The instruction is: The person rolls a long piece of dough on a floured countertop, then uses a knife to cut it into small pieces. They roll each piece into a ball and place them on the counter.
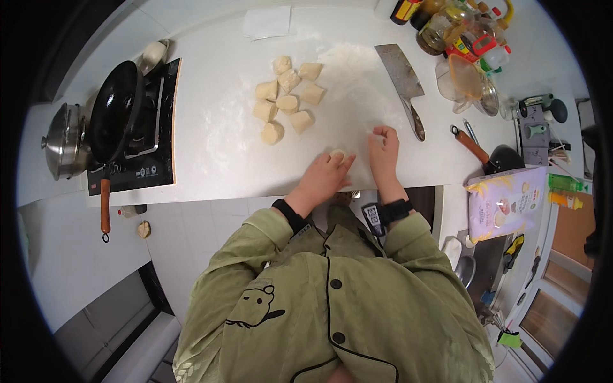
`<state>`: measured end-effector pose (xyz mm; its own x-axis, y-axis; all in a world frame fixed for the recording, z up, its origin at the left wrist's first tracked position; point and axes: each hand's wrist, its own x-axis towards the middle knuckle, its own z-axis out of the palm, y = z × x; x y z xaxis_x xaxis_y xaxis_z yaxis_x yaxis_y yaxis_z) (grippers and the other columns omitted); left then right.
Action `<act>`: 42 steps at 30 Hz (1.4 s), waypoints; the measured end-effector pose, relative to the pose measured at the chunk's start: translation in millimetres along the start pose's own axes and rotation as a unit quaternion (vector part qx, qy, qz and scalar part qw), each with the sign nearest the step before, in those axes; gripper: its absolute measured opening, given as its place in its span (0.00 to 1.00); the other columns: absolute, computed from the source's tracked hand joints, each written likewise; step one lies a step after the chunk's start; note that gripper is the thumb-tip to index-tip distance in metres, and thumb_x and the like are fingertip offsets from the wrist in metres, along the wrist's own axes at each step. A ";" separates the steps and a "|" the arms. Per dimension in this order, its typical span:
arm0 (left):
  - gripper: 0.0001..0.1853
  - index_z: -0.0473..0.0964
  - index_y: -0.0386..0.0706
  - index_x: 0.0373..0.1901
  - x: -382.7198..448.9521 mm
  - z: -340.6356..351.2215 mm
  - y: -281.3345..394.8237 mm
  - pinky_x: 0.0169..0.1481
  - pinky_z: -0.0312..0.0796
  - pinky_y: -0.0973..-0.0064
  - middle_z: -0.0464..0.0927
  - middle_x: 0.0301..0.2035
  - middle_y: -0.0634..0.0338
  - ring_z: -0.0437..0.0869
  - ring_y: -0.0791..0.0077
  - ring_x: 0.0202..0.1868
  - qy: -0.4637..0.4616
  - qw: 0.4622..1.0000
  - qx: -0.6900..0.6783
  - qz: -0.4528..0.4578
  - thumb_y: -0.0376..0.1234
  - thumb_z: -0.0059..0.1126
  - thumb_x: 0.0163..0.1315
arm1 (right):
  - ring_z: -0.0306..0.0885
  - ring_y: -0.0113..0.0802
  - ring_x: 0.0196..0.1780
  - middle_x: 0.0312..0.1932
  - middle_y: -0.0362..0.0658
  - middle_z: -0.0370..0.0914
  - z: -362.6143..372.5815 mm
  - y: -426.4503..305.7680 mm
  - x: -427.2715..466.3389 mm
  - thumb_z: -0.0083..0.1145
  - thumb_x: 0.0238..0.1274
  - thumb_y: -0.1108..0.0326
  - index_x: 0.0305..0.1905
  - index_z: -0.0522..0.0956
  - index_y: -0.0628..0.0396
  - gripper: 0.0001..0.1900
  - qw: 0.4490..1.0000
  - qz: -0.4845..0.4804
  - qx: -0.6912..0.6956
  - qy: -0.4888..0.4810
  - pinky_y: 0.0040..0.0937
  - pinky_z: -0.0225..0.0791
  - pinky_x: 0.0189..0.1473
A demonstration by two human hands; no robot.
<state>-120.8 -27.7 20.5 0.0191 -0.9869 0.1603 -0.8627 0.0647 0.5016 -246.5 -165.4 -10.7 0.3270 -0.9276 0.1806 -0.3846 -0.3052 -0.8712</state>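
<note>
My left hand (325, 174) rests over a piece of dough (338, 154) near the counter's front edge, its fingers partly covering the piece. To the right, my right hand (384, 155) is held just above the floured counter, fingers curled and thumb near the index finger; no object shows in it. Several cut dough pieces (288, 104) lie in a loose cluster beyond my left hand. A cleaver (401, 72) with a wooden handle lies beyond and right of my right hand. Loose flour (349, 57) is spread on the counter between the dough and the blade.
At left, a black wok (117, 112) sits on a hob (160, 167), beside a lidded steel pot (64, 141). White paper sheets (267, 22) lie at the back. Bottles (433, 38), a plastic container (457, 79), a small black pan (504, 159) and a purple bag (505, 206) stand or lie at right.
</note>
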 end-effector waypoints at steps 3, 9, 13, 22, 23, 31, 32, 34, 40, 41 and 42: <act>0.24 0.70 0.41 0.61 -12.7 0.2 -0.3 0.51 0.72 0.65 0.73 0.46 0.50 0.76 0.54 0.46 0.006 0.993 -0.119 -0.018 0.31 0.58 0.62 | 0.72 0.42 0.48 0.44 0.45 0.75 -28.4 16.2 -12.9 0.59 0.54 0.73 0.43 0.77 0.58 0.11 0.996 0.056 -0.009 -0.066 0.35 0.68 0.46; 0.20 0.70 0.39 0.61 -60.1 -18.6 -22.1 0.55 0.72 0.71 0.74 0.57 0.53 0.78 0.63 0.55 0.028 0.906 -0.385 -0.171 0.30 0.54 0.68 | 0.72 0.42 0.51 0.50 0.46 0.71 -39.3 -3.3 -25.5 0.63 0.49 0.75 0.52 0.76 0.53 0.21 0.959 0.001 0.057 -0.277 0.33 0.72 0.46; 0.12 0.74 0.38 0.54 -94.4 -17.9 -35.9 0.46 0.73 0.78 0.81 0.44 0.60 0.81 0.77 0.44 0.072 0.802 -0.503 -0.315 0.31 0.49 0.72 | 0.72 0.46 0.54 0.56 0.47 0.67 -24.4 -17.0 -25.5 0.68 0.45 0.75 0.58 0.74 0.50 0.30 0.917 -0.094 0.047 -0.384 0.37 0.71 0.53; 0.07 0.77 0.39 0.44 -128.8 0.1 -25.5 0.38 0.72 0.80 0.82 0.32 0.62 0.79 0.81 0.34 0.157 0.776 -0.463 -0.399 0.31 0.53 0.70 | 0.71 0.51 0.53 0.52 0.48 0.66 7.8 -3.3 -12.9 0.71 0.39 0.77 0.53 0.75 0.51 0.30 0.903 -0.109 -0.046 -0.413 0.40 0.70 0.51; 0.07 0.77 0.39 0.44 -129.0 2.6 -23.1 0.38 0.72 0.80 0.81 0.32 0.63 0.79 0.81 0.33 0.160 0.779 -0.461 -0.394 0.32 0.53 0.71 | 0.71 0.51 0.52 0.52 0.48 0.66 7.6 -4.2 -12.5 0.72 0.39 0.76 0.52 0.75 0.52 0.29 0.908 -0.132 -0.026 -0.396 0.41 0.70 0.51; 0.08 0.78 0.39 0.43 -128.1 21.4 -8.6 0.37 0.72 0.81 0.82 0.32 0.63 0.79 0.82 0.33 0.162 0.772 -0.450 -0.418 0.33 0.53 0.71 | 0.71 0.52 0.50 0.49 0.49 0.66 9.0 -9.9 -16.2 0.74 0.40 0.70 0.46 0.74 0.57 0.25 0.919 -0.108 -0.046 -0.377 0.43 0.70 0.49; 0.08 0.78 0.39 0.43 -125.7 21.5 -6.2 0.38 0.73 0.81 0.82 0.31 0.63 0.79 0.82 0.33 0.159 0.771 -0.454 -0.417 0.34 0.52 0.71 | 0.71 0.52 0.49 0.48 0.49 0.66 9.9 -8.2 -15.8 0.74 0.40 0.70 0.47 0.74 0.57 0.25 0.920 -0.108 -0.047 -0.374 0.43 0.70 0.49; 0.14 0.77 0.39 0.47 -116.5 18.1 -0.3 0.43 0.75 0.77 0.82 0.36 0.60 0.81 0.77 0.38 0.145 0.758 -0.465 -0.434 0.39 0.47 0.74 | 0.71 0.50 0.49 0.46 0.48 0.67 10.0 -6.1 -13.9 0.74 0.41 0.69 0.47 0.74 0.57 0.25 0.916 -0.101 -0.038 -0.386 0.42 0.70 0.48; 0.27 0.70 0.42 0.60 -43.5 -4.2 22.8 0.55 0.75 0.65 0.77 0.54 0.50 0.79 0.60 0.55 0.170 0.481 -0.793 -0.334 0.52 0.34 0.76 | 0.70 0.47 0.49 0.48 0.47 0.68 -4.7 -38.6 -7.7 0.75 0.39 0.64 0.55 0.75 0.53 0.32 0.894 -0.215 0.103 -0.379 0.45 0.67 0.53; 0.28 0.69 0.43 0.62 -30.4 -7.3 25.7 0.55 0.75 0.64 0.75 0.56 0.49 0.77 0.58 0.58 0.159 0.398 -0.868 -0.250 0.53 0.33 0.75 | 0.69 0.47 0.52 0.50 0.47 0.68 -8.6 -49.7 -7.0 0.75 0.38 0.61 0.58 0.73 0.51 0.36 0.891 -0.247 0.053 -0.378 0.48 0.63 0.56; 0.27 0.69 0.43 0.61 -18.5 -10.8 26.4 0.54 0.76 0.64 0.75 0.55 0.49 0.77 0.57 0.58 0.163 0.367 -0.872 -0.281 0.53 0.34 0.75 | 0.67 0.47 0.56 0.52 0.47 0.68 -13.0 -60.5 -5.4 0.76 0.37 0.58 0.62 0.71 0.50 0.40 0.884 -0.281 0.005 -0.374 0.50 0.60 0.60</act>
<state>-138.5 -6.2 39.9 0.2514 -0.8653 -0.4336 0.9523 0.1412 0.2704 -236.2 -144.7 47.0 0.9447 -0.2266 0.2369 0.0265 -0.6675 -0.7441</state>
